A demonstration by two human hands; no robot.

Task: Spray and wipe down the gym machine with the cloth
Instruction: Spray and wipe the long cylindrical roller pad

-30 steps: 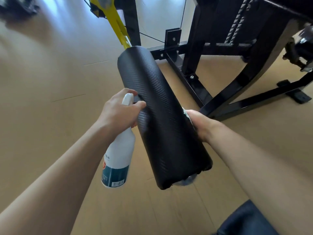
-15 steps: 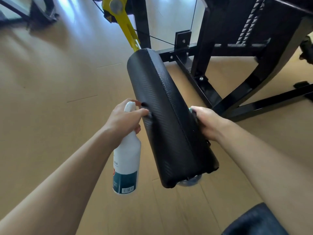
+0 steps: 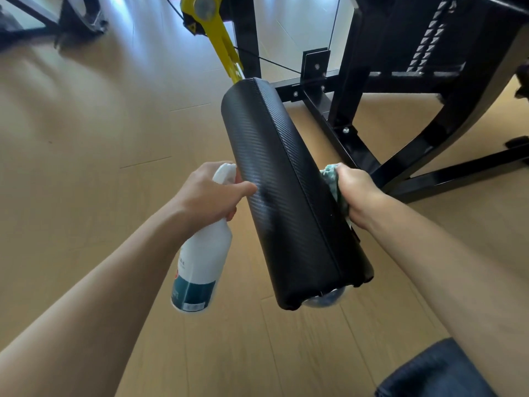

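Observation:
A long black textured roller pad [image 3: 289, 190] of the gym machine runs from upper middle to lower right of centre. My left hand [image 3: 210, 193] grips a white spray bottle [image 3: 201, 259] with a teal label, its nozzle close against the pad's left side, where a wet sheen shows. My right hand [image 3: 356, 193] presses a greenish cloth [image 3: 332, 177] against the pad's right side; most of the cloth is hidden behind the pad.
The machine's black steel frame [image 3: 423, 144] and floor legs stand right behind the pad. A yellow arm [image 3: 217, 38] holds the pad's far end. Light wood floor [image 3: 100, 138] spreads to the left. A dark padded surface [image 3: 435, 373] lies at bottom right.
My right hand has shifted slightly so more of the cloth shows at the pad's right edge. A wet patch has appeared on the pad by the nozzle. The view has moved closer.

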